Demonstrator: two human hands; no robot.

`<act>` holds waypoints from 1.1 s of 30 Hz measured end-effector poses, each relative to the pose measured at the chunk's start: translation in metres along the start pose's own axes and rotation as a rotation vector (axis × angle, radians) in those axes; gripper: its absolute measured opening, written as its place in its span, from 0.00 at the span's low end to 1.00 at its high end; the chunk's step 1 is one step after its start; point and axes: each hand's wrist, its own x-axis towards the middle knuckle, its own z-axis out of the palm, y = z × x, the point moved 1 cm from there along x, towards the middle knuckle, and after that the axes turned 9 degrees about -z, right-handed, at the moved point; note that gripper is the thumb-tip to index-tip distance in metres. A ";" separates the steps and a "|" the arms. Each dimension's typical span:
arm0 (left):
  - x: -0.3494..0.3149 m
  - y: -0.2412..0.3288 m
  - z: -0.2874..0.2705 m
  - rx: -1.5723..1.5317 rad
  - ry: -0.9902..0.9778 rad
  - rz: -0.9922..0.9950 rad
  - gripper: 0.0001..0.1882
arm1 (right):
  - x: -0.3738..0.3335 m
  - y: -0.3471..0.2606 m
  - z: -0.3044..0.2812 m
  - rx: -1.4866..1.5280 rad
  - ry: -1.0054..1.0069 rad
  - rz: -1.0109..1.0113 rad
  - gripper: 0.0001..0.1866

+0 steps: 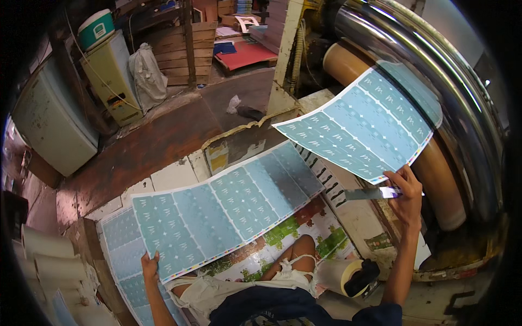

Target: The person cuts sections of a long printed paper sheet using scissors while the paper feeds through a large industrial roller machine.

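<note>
My left hand point(150, 266) is closed on the near-left edge of a long printed sheet point(228, 204), blue-green with white marks and a coloured strip along its edge. This sheet slopes up to the right across my lap. At the right, my right hand point(405, 190) pinches the near corner of a second printed sheet point(353, 125) of the same pattern. The far end of that one lies against the rollers. Also in my right hand is a flat-bladed knife point(363, 194), its blade pointing left. Under the left sheet, more printed sheets point(122, 233) lie stacked.
A large chrome roller point(435, 70) and a brown roller point(443, 185) stand close at my right. Beside my lap are a paper roll point(331, 274) and a dark object point(363, 277). Beyond are a white fridge point(54, 114), a pale sack point(148, 76) and a red stack point(247, 53).
</note>
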 end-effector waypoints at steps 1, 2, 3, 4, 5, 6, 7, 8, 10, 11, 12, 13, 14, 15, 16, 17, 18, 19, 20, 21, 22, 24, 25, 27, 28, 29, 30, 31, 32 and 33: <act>0.012 -0.016 -0.006 0.127 0.123 0.176 0.13 | 0.003 -0.011 0.000 0.013 0.024 -0.003 0.14; 0.019 -0.027 -0.008 0.258 0.226 0.342 0.14 | 0.005 -0.020 -0.004 0.042 0.016 -0.007 0.16; 0.011 -0.020 0.016 0.255 0.205 0.334 0.14 | 0.000 -0.022 -0.007 0.023 0.005 -0.001 0.16; -0.017 0.011 0.063 0.192 0.174 0.268 0.19 | -0.006 -0.021 -0.012 0.011 -0.018 0.001 0.17; -0.029 0.023 0.072 0.210 0.199 0.247 0.17 | -0.007 -0.023 -0.014 0.027 -0.029 -0.010 0.18; -0.039 0.034 0.081 0.225 0.225 0.222 0.14 | -0.010 -0.026 -0.011 0.022 -0.032 -0.012 0.20; -0.052 0.045 0.086 0.237 0.259 0.200 0.12 | -0.013 -0.034 -0.009 0.027 -0.031 -0.017 0.20; -0.006 -0.004 0.060 0.108 0.170 0.128 0.12 | -0.015 -0.043 -0.007 0.038 -0.018 -0.014 0.21; 0.034 -0.057 0.042 -0.040 0.049 0.069 0.13 | -0.026 -0.068 0.004 0.043 -0.012 -0.011 0.22; 0.049 -0.079 0.038 -0.042 0.046 0.067 0.13 | -0.033 -0.083 0.008 0.055 -0.023 -0.015 0.22; 0.065 -0.102 0.030 -0.098 0.029 0.105 0.14 | -0.038 -0.099 0.014 0.076 -0.029 -0.023 0.22; 0.073 -0.117 0.030 -0.151 -0.004 0.138 0.14 | -0.047 -0.112 0.021 0.068 -0.031 -0.021 0.22; 0.082 -0.130 0.026 -0.031 0.044 0.062 0.17 | -0.056 -0.124 0.029 0.100 -0.034 -0.015 0.22; 0.090 -0.141 0.026 -0.033 0.034 0.059 0.17 | -0.063 -0.133 0.036 0.129 -0.038 -0.009 0.22; 0.097 -0.151 0.027 -0.042 0.032 0.081 0.18 | -0.070 -0.142 0.042 0.107 -0.050 -0.019 0.22; 0.103 -0.159 0.027 -0.052 0.030 0.103 0.19 | -0.075 -0.151 0.046 0.101 -0.050 -0.018 0.22; 0.104 -0.168 0.017 0.077 0.080 0.188 0.23 | -0.079 -0.157 0.050 0.105 -0.074 -0.013 0.22; 0.107 -0.176 0.013 0.085 0.087 0.175 0.23 | -0.082 -0.160 0.053 0.110 -0.096 -0.009 0.21; 0.109 -0.177 0.012 0.205 0.164 0.266 0.23 | -0.082 -0.160 0.054 0.127 -0.095 -0.009 0.20; 0.103 -0.164 0.019 0.328 0.230 0.353 0.24 | -0.082 -0.159 0.052 0.132 -0.112 -0.005 0.20; 0.097 -0.153 0.033 0.522 0.327 0.333 0.34 | -0.080 -0.159 0.050 0.125 -0.133 0.023 0.20; 0.088 -0.136 0.054 0.719 0.425 0.318 0.45 | -0.077 -0.158 0.046 0.119 -0.147 0.052 0.21; 0.090 -0.139 0.053 0.975 0.434 0.245 0.56 | -0.074 -0.164 0.048 0.159 -0.142 0.038 0.21; 0.083 -0.146 0.056 1.229 0.425 0.158 0.67 | -0.076 -0.170 0.047 0.193 -0.144 0.026 0.22; 0.062 -0.146 0.088 1.319 0.268 -0.072 0.77 | -0.087 -0.165 0.047 0.199 -0.182 0.051 0.22; 0.047 -0.144 0.104 1.400 0.129 -0.312 0.87 | -0.097 -0.161 0.049 0.224 -0.215 0.069 0.23; 0.056 -0.159 0.087 1.328 0.192 -0.230 0.81 | -0.091 -0.169 0.051 0.286 -0.207 0.066 0.24; 0.057 -0.151 0.100 1.329 0.166 -0.214 0.81 | -0.098 -0.164 0.053 0.269 -0.237 0.057 0.26; 0.056 -0.145 0.112 1.285 0.104 -0.258 0.78 | -0.102 -0.163 0.054 0.289 -0.278 0.060 0.26; 0.058 -0.135 0.123 1.241 0.047 -0.301 0.75 | -0.104 -0.161 0.055 0.313 -0.315 0.062 0.26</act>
